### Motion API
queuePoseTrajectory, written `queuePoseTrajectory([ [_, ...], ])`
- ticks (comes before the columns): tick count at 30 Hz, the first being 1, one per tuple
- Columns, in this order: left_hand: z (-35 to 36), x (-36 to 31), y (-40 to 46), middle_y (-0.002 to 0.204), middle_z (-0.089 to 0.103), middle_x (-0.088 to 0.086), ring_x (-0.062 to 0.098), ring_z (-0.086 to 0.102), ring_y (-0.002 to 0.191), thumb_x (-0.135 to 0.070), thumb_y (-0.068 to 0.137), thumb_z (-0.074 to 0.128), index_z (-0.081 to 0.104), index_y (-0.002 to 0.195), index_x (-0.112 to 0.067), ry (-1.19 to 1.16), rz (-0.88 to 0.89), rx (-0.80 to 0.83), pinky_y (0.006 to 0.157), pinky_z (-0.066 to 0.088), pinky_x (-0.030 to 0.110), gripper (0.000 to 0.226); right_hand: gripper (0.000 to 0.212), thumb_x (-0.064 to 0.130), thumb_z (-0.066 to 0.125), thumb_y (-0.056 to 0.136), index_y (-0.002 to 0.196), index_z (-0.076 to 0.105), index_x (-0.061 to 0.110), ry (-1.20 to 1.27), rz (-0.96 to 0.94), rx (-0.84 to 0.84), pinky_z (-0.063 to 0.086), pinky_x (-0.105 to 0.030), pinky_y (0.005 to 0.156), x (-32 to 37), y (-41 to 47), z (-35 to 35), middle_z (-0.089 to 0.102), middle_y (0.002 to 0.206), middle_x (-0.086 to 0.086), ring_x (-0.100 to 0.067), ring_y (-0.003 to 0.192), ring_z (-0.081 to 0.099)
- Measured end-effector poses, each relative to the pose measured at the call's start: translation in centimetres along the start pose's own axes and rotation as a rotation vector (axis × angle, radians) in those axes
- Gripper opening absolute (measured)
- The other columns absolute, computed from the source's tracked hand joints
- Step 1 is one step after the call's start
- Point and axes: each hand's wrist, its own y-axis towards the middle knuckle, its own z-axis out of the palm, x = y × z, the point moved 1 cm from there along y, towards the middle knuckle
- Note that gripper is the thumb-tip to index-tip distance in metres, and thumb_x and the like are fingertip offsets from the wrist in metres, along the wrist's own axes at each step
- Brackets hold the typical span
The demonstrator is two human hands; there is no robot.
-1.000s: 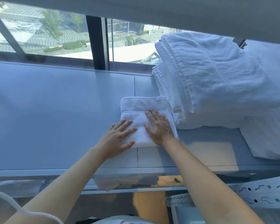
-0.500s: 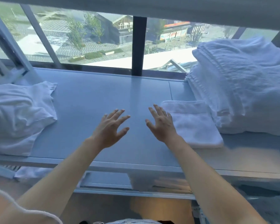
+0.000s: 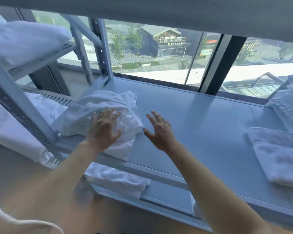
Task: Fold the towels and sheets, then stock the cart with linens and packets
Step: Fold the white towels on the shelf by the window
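1. Head view: crumpled towel (image 3: 107, 114) heaped at left end of tabletop (image 3: 201, 125), beside shelf post (image 3: 22, 105).
2. Left hand (image 3: 105, 130) over heap, grip spread, clamped on nothing; contact unclear.
3. Right hand (image 3: 159, 130) just beside, fingers apart, empty.
4. Best: pinch two corners, drag to bare middle, flatten before folding.
5. Folded towel (image 3: 277, 154) lying far right.

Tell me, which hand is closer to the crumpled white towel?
Left. The left hand is over the crumpled towel, fingers spread. The right hand hovers just beside its right edge, above the bare shelf.
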Motion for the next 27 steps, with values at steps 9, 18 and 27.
queuePoseTrajectory([
  [9, -0.1, 9.7, -1.1, 0.165, 0.026, 0.013, 0.036, 0.024, 0.151, -0.038, 0.083, 0.079, 0.027, 0.161, -0.029, -0.076, -0.109, 0.04, 0.12, 0.028, 0.057, 0.094, 0.108, 0.054, 0.082, 0.078, 0.163, 0.019, 0.032, 0.074, -0.197, 0.129, 0.032, -0.05, 0.118, 10.3, 7.6, 4.0, 0.008, 0.171, -0.006, -0.028, 0.156, 0.012],
  [18, 1.5, 11.7, 0.1, 0.152, 0.038, 0.014, 0.043, 0.042, 0.132, -0.031, 0.08, 0.081, 0.047, 0.144, -0.022, -0.176, -0.145, -0.03, 0.101, 0.047, 0.057, 0.073, 0.073, 0.036, 0.076, 0.08, 0.146, 0.047, 0.027, 0.133, -0.203, 0.039, 0.042, -0.043, 0.108, 11.1, 10.0, 7.0, 0.042, 0.142, -0.001, -0.028, 0.126, 0.038],
  [27, -1.3, 9.4, 2.3, 0.104, 0.055, 0.017, 0.038, 0.053, 0.098, 0.002, 0.082, 0.072, 0.06, 0.102, -0.002, -0.181, -0.006, -0.275, 0.078, 0.052, 0.051, 0.024, 0.015, -0.006, 0.061, 0.085, 0.096, 0.064, 0.005, 0.202, -0.394, -0.254, 0.047, -0.046, 0.082, 12.4, 9.7, 3.0, 0.056, 0.101, -0.007, -0.033, 0.097, 0.048],
])
